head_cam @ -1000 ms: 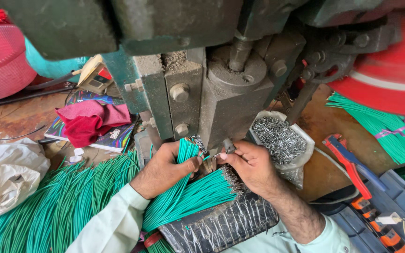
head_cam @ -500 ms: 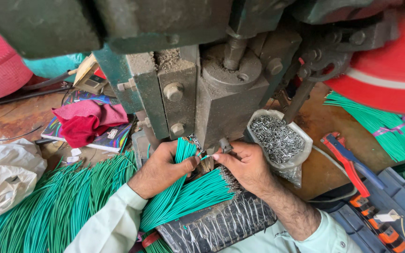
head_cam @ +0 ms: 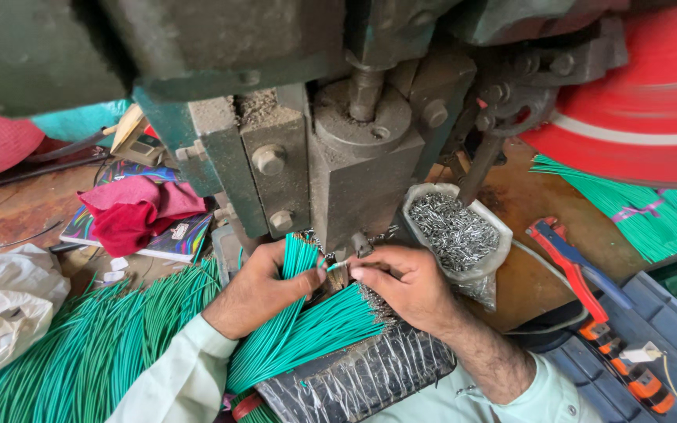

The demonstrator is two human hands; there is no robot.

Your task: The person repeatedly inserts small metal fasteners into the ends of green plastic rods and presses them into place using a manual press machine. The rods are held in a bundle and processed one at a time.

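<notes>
Left hand (head_cam: 264,291) shifted slightly lower on the green wire bundle (head_cam: 299,337), right hand (head_cam: 401,283) edged left toward it

Both forearms are extended from the bottom edge toward the middle of the frame, each covered by a pale green sleeve to the wrist or mid-forearm. The left hand (head_cam: 264,290) is held palm-down with its fingers curled closed in a grasp. The right hand (head_cam: 405,282) is placed just beside it, thumb and forefinger pinched together, their tips pointed toward the left hand.
</notes>
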